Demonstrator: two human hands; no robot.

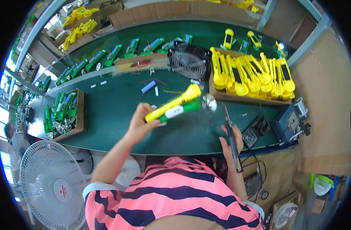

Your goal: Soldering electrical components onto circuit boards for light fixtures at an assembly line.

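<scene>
Left hand [140, 123] gripped an elongated yellow-and-green plastic housing [175, 105] over the dark green surface [118, 103], inward of its near edge; right hand [238, 140] gripped a slender black-handled soldering iron [231, 138] across that edge.

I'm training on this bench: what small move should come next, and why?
Probably ease the right hand slightly back: the tip of its slim dark tool appears close beside the shiny round disc, near the end of the yellow-and-green piece in the left hand, and might scratch it.

Assembly workshop: green workbench [114, 122], soldering iron [231, 138], boxed yellow parts [241, 90].
</scene>
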